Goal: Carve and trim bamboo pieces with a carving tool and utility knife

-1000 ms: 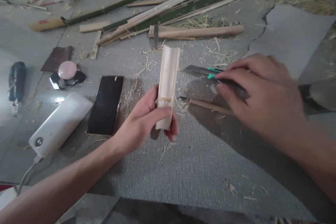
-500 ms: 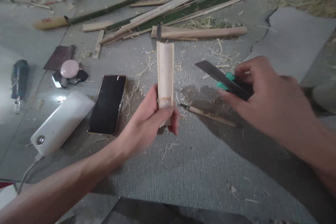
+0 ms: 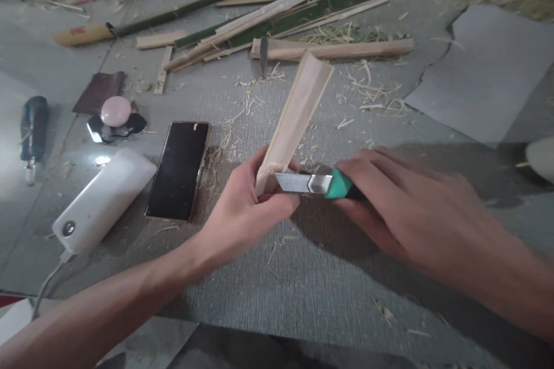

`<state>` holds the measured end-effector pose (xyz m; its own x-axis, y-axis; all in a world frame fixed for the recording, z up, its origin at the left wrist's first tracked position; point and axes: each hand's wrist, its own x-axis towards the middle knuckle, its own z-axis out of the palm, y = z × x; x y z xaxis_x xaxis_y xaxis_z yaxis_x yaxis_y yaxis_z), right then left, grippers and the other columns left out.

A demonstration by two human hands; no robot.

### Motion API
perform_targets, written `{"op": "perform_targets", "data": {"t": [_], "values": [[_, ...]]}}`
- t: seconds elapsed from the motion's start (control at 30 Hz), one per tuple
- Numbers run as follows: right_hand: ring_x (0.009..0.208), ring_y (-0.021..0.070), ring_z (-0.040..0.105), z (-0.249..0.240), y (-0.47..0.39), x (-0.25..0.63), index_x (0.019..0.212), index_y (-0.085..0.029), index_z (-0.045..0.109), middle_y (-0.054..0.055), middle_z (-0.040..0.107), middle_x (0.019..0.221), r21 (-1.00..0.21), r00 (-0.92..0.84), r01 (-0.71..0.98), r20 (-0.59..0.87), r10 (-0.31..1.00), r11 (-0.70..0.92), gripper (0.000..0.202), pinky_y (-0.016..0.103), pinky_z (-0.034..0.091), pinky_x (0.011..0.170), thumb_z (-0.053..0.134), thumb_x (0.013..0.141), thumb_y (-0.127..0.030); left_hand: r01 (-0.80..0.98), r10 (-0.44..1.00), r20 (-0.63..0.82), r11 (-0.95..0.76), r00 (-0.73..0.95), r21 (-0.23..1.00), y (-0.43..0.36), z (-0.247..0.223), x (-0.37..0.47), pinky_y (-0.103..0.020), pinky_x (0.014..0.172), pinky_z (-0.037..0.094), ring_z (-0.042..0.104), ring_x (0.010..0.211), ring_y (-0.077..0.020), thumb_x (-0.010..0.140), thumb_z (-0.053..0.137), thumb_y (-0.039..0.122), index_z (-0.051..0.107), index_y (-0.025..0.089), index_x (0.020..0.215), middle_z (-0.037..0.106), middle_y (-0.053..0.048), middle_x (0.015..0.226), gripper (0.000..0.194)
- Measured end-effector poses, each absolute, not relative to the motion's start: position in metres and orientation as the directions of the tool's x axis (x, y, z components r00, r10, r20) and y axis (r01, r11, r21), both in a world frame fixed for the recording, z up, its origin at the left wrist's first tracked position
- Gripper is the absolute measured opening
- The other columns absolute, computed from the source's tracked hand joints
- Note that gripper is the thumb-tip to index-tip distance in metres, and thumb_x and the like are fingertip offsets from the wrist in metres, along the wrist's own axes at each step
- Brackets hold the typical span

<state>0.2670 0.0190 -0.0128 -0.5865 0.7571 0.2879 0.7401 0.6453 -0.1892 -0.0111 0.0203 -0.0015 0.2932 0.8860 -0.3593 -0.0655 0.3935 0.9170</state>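
My left hand is closed around the lower end of a split bamboo piece, whose pale hollow side faces me and whose top leans to the right. In my right hand is a utility knife with a green and black handle. Its blade lies across the bamboo's lower end, just above my left thumb, by a rough ridge on the inner face. Whether the edge touches the ridge I cannot tell. The carving tool seen earlier on the table is mostly hidden behind my right hand and the knife.
A black phone, a white power bank with a cable, and a screwdriver lie on the left. Bamboo strips and a wooden-handled tool spread along the back. A torn grey sheet is at the right, amid scattered shavings.
My right hand has brought the knife leftward and turned its blade onto the bamboo's lower end. The bamboo in my left hand has tipped from upright to leaning right.
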Motion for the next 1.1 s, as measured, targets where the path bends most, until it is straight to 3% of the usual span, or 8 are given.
{"op": "perform_targets", "data": {"t": [0.17, 0.5, 0.77, 1.0, 1.1], "values": [[0.084, 0.0257, 0.074, -0.0124, 0.0174, 0.2650, 0.114, -0.029, 0.065, 0.007, 0.082, 0.105, -0.165, -0.583, 0.743, 0.316, 0.748, 0.649, 0.031, 0.038, 0.034, 0.064, 0.046, 0.132, -0.044, -0.026, 0.895, -0.370, 0.388, 0.248, 0.921, 0.0246, 0.0049, -0.0064, -0.021, 0.066, 0.055, 0.055, 0.069, -0.0080, 0.083, 0.100, 0.007, 0.070, 0.023, 0.106, 0.063, 0.009, 0.081, 0.041], [0.084, 0.0256, 0.076, -0.0096, 0.0168, 0.2645, 0.115, -0.028, 0.065, 0.006, 0.082, 0.103, -0.150, -0.594, 0.736, 0.324, 0.736, 0.660, 0.027, 0.040, 0.037, 0.066, 0.047, 0.132, -0.040, -0.061, 0.897, -0.367, 0.392, 0.246, 0.918, 0.0251, 0.0061, -0.0035, -0.020, 0.073, 0.066, 0.069, 0.073, -0.0094, 0.078, 0.105, 0.004, 0.063, 0.025, 0.106, 0.067, 0.010, 0.083, 0.054], [0.087, 0.0245, 0.076, -0.0111, 0.0158, 0.2642, 0.117, -0.028, 0.067, 0.007, 0.083, 0.107, -0.176, -0.584, 0.740, 0.311, 0.750, 0.650, 0.021, 0.038, 0.032, 0.064, 0.051, 0.129, -0.036, 0.016, 0.912, -0.339, 0.345, 0.233, 0.939, 0.0229, -0.0015, -0.0066, -0.023, 0.072, 0.066, 0.074, 0.079, -0.0122, 0.082, 0.109, 0.012, 0.068, 0.025, 0.109, 0.076, 0.006, 0.091, 0.050], [0.079, 0.0231, 0.075, -0.0066, 0.0160, 0.2607, 0.110, -0.027, 0.067, 0.005, 0.079, 0.095, -0.135, -0.597, 0.743, 0.308, 0.741, 0.655, 0.034, 0.038, 0.033, 0.060, 0.045, 0.132, -0.040, 0.301, 0.946, -0.302, 0.255, 0.121, 0.919, 0.0198, -0.0009, -0.0074, -0.027, 0.066, 0.056, 0.070, 0.080, -0.0156, 0.093, 0.106, 0.035, 0.076, 0.024, 0.107, 0.078, 0.004, 0.089, 0.035], [0.080, 0.0237, 0.077, -0.0030, 0.0144, 0.2597, 0.107, -0.028, 0.066, 0.005, 0.082, 0.096, -0.112, -0.593, 0.757, 0.297, 0.748, 0.644, 0.035, 0.039, 0.034, 0.060, 0.044, 0.133, -0.039, 0.341, 0.938, -0.339, 0.296, 0.075, 0.892, 0.0180, 0.0026, -0.0068, -0.029, 0.069, 0.055, 0.073, 0.083, -0.0183, 0.090, 0.108, 0.038, 0.079, 0.024, 0.105, 0.080, 0.003, 0.089, 0.036]]}}
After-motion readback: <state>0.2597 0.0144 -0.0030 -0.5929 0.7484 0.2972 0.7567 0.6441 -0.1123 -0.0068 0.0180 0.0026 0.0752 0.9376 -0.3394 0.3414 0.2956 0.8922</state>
